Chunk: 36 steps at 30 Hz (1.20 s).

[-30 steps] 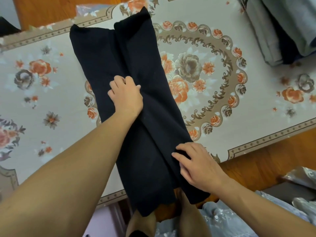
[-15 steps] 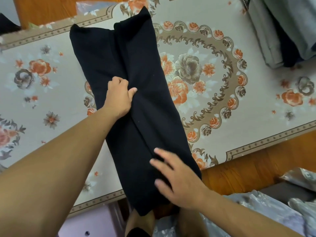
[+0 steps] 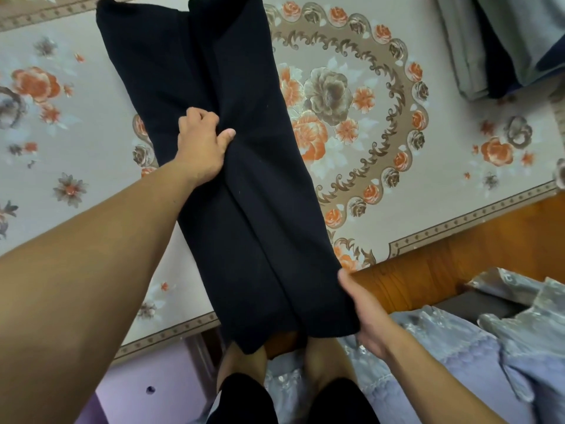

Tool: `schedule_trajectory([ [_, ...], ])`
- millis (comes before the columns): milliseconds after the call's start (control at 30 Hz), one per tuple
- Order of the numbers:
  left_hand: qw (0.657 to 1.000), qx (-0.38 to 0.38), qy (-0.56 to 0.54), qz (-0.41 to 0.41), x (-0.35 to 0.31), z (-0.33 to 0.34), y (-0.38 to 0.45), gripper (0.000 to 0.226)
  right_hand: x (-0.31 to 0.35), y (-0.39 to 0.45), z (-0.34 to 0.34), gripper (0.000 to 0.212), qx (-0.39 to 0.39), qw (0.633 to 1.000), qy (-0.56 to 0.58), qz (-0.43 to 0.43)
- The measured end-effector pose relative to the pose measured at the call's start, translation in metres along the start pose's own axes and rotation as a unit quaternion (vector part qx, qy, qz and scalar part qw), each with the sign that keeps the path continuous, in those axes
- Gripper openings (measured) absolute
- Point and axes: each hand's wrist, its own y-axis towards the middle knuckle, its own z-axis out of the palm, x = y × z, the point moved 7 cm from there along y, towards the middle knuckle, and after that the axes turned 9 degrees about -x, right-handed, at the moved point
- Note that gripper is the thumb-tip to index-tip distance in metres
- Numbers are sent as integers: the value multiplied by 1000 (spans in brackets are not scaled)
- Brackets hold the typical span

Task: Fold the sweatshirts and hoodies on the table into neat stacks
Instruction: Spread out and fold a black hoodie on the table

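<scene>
Since the earlier frame the right hand (image 3: 365, 313) has slid off the top of the black sweatshirt (image 3: 244, 185) to grip its near right edge. The left hand (image 3: 201, 145) still pinches its middle. The sweatshirt lies lengthwise, running away across the floral tablecloth (image 3: 458, 166), near end overhanging.

One dark sweatshirt (image 3: 244, 185) (two hands (image 3: 200, 148) (image 3: 363, 313))
</scene>
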Motion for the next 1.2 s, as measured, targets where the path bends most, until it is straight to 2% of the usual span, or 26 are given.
schedule_trajectory([
  [33,1000,0,-1,0,0,0,0,37,-3,2,-1,42,-10,998,-48,-28],
  [133,1000,4,-4,1,2,-1,-1,36,-11,5,-14,34,-137,967,-195,-92],
  [200,1000,-2,-9,2,3,-1,-2,35,-18,5,-20,31,-173,929,-320,-74],
  [267,999,-25,-32,3,3,-3,-3,33,-3,-2,-29,31,-251,875,-405,-84],
  [333,994,-56,-90,-4,2,-8,-5,42,48,-22,-23,33,-353,813,-397,-238],
  [367,992,-63,-113,0,1,-10,-8,55,77,-35,-7,32,-367,775,-391,-336],
  [433,992,-75,-95,39,-3,-8,-13,70,122,-43,41,38,-312,713,-426,-461],
  [533,985,-121,32,119,-5,-4,-20,58,173,-21,128,53,-181,593,-538,-571],
  [600,974,-142,104,146,-2,-1,-25,54,211,-3,174,57,-151,521,-572,-615],
  [667,962,-157,157,161,-1,2,-31,53,255,10,211,59,-156,478,-582,-639],
  [833,949,-197,195,148,7,10,-37,54,352,38,287,63,-206,421,-595,-653],
  [933,946,-212,193,153,12,16,-35,53,362,76,314,66,-219,373,-655,-620],
  [967,945,-213,195,152,13,17,-34,53,362,86,319,67,-224,369,-665,-609],
  [1100,956,-172,199,132,9,16,-34,55,364,81,322,66,-208,415,-668,-582],
  [1167,967,-139,177,116,3,9,-37,57,348,47,314,59,-169,428,-619,-637],
  [1200,972,-127,163,114,0,4,-44,58,333,24,303,53,-156,421,-570,-688],
])
